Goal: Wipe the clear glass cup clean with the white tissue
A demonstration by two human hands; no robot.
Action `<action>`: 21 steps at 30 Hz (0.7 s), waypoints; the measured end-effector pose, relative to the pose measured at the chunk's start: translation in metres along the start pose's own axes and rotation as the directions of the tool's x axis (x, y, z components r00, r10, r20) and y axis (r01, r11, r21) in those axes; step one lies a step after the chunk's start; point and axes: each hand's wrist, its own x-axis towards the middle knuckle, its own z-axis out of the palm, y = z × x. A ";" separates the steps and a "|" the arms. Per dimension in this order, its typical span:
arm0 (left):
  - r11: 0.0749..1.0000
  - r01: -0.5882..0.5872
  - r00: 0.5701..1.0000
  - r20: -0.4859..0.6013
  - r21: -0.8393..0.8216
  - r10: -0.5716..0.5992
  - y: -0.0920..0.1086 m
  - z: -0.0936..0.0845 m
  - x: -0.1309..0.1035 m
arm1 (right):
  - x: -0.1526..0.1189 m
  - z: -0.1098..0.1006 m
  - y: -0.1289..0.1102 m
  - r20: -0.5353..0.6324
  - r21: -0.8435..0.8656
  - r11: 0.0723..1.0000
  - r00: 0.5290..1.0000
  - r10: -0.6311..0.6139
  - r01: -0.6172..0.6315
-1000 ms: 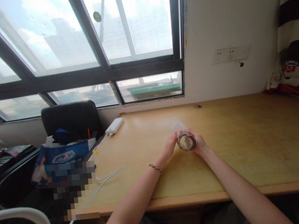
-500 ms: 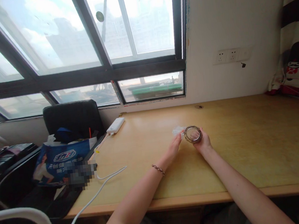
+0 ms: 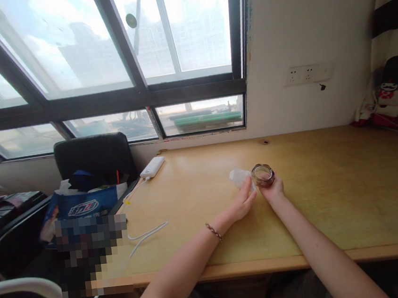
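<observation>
Now the right hand (image 3: pixel 273 189) is gripping the glass jar (image 3: pixel 263 175) mid-desk, while the left hand (image 3: pixel 243 202), fingers loose, is touching the plastic wrap (image 3: pixel 239 177) just left of it.

A long wooden bench (image 3: pixel 332 201) fills the lower right of the frame. Near its left end, toward the window, lies a white power bank (image 3: pixel 152 167), with a white cable (image 3: pixel 146 234) trailing off the bench's left edge. At left centre a black chair (image 3: pixel 95 157) carries a blue printed bag (image 3: pixel 80 208). A large dark-framed window (image 3: pixel 105 73) spans the upper left. On the white wall at upper right sits a row of sockets (image 3: pixel 307 73). A soldier-figure cloth (image 3: pixel 393 86) hangs at far right.
</observation>
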 end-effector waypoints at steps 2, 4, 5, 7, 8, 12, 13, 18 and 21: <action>0.998 -0.029 0.999 0.017 0.050 0.028 0.002 0.000 -0.001 | -0.003 0.002 0.000 -0.030 0.044 0.998 0.999 0.039 -0.038; 0.996 -0.048 0.999 0.013 0.074 0.047 0.005 -0.002 -0.001 | -0.005 0.004 0.000 -0.037 0.072 0.996 0.997 0.062 -0.059; 0.996 -0.054 0.999 0.006 0.077 0.053 0.006 -0.002 -0.001 | -0.006 0.005 0.000 -0.030 0.078 0.995 0.997 0.065 -0.062; 0.995 -0.062 0.998 -0.015 0.080 0.063 0.008 -0.003 -0.001 | -0.006 0.005 0.001 0.010 0.070 0.996 0.998 0.060 -0.060; 0.994 -0.067 0.997 -0.025 0.085 0.069 0.009 -0.004 -0.001 | -0.006 0.004 0.001 0.041 0.056 0.997 0.998 0.055 -0.057; 0.987 -0.096 0.994 -0.031 0.131 0.101 0.012 -0.006 -0.001 | -0.005 0.002 0.000 0.149 -0.080 0.997 0.989 0.012 0.000; 0.983 -0.104 0.994 -0.026 0.150 0.109 0.012 -0.007 0.000 | -0.005 0.002 0.000 0.155 -0.112 0.994 0.988 0.002 0.016; 0.956 -0.131 0.990 -0.017 0.261 0.141 0.011 -0.012 0.002 | -0.008 0.007 0.003 0.057 -0.089 0.995 0.997 0.044 -0.039; 0.930 -0.129 0.989 -0.018 0.343 0.144 0.009 -0.015 0.004 | -0.012 0.011 0.006 0.030 -0.087 0.993 0.996 0.085 -0.082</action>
